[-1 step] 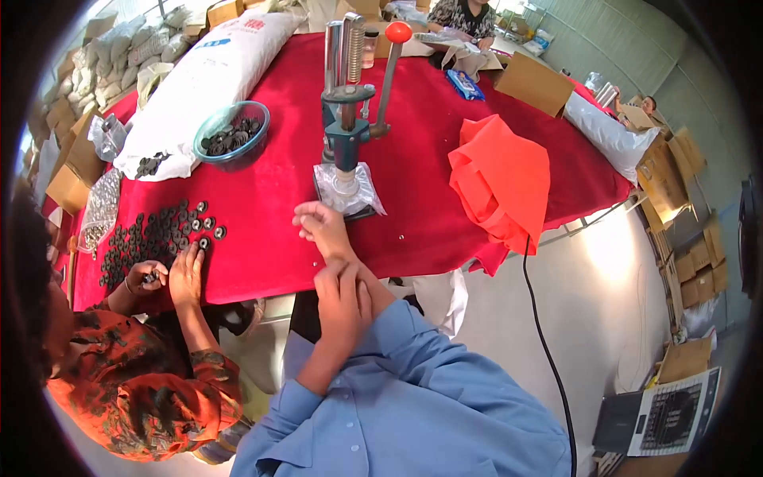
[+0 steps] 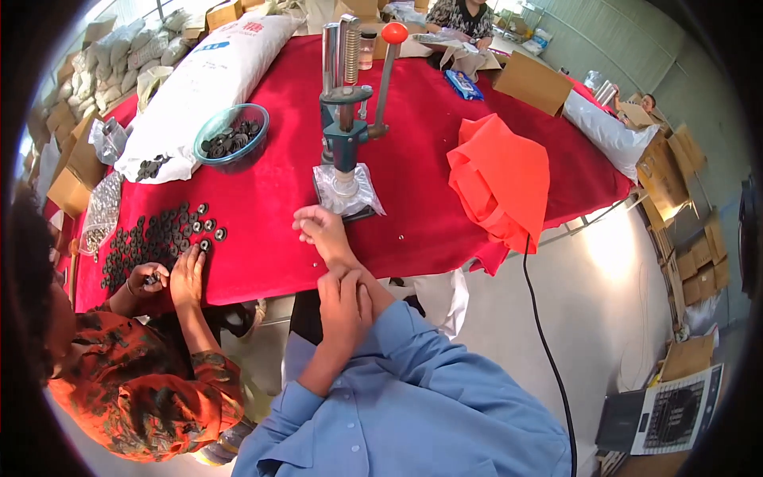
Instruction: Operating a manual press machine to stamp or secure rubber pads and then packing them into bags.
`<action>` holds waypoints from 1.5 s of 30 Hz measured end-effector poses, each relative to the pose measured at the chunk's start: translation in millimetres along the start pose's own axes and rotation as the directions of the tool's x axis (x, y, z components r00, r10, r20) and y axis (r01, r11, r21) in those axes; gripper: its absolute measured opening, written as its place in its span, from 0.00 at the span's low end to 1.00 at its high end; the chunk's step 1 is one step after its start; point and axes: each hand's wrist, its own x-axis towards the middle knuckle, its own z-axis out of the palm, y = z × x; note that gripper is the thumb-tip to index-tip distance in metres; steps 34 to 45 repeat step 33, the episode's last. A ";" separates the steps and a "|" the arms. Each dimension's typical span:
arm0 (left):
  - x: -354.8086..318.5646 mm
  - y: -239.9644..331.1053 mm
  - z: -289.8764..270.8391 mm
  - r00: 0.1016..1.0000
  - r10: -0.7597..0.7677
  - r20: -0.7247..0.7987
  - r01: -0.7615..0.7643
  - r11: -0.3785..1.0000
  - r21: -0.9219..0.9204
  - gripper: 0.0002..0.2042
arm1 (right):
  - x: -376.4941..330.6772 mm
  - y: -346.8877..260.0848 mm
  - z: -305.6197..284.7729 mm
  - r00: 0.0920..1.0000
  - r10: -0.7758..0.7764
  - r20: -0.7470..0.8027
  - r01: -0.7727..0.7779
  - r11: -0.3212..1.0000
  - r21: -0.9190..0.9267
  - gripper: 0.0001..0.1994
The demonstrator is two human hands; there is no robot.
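My left hand (image 2: 342, 306) lies across my right forearm (image 2: 372, 288), its bent fingers closed over it. Just in front of a green hand press (image 2: 344, 143) my right hand (image 2: 319, 228) hovers at the red cloth, fingers loosely curled and apart, with nothing visible in them. The press has a steel column, a spring and a lever with a red ball knob (image 2: 394, 32). Under its head sits a clear plastic wrap (image 2: 362, 195) on a dark base.
A co-worker's hands (image 2: 187, 276) handle black round pieces (image 2: 151, 238) at the left. Behind stand a bowl (image 2: 208, 147) of black discs and a white sack (image 2: 211, 71). An orange-red cloth bag (image 2: 501, 179) lies right, with a black cable (image 2: 544, 338) hanging before it.
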 end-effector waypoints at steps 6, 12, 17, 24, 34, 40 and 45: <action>12.5 4.0 -7.4 0.998 -0.065 0.014 0.064 0.996 0.054 0.22 | 2.1 23.6 -16.4 0.995 -0.044 0.091 0.047 0.999 -0.027 0.10; 4.7 5.8 4.6 0.977 -0.062 0.205 0.118 0.954 -0.274 0.09 | -8.8 16.2 -20.0 0.988 -0.037 0.147 0.020 0.992 0.122 0.08; 40.1 48.6 -18.9 0.961 -0.096 0.260 0.194 0.904 -0.382 0.04 | -9.4 18.9 -20.9 0.970 -0.155 0.187 0.146 0.987 0.062 0.09; 123.3 110.3 -85.3 0.963 0.268 0.041 -0.221 0.864 -0.452 0.05 | -18.2 1.2 -19.7 0.956 -0.241 0.170 0.269 0.948 -0.170 0.09; 164.7 171.9 -158.1 0.814 0.458 -0.357 -0.562 0.776 -0.287 0.53 | -17.8 12.2 -0.7 0.970 -0.140 0.198 0.166 0.979 -0.121 0.09; 164.7 171.9 -158.1 0.814 0.458 -0.357 -0.562 0.776 -0.287 0.53 | -17.8 12.2 -0.7 0.970 -0.140 0.198 0.166 0.979 -0.121 0.09; 164.7 171.9 -158.1 0.814 0.458 -0.357 -0.562 0.776 -0.287 0.53 | -17.8 12.2 -0.7 0.970 -0.140 0.198 0.166 0.979 -0.121 0.09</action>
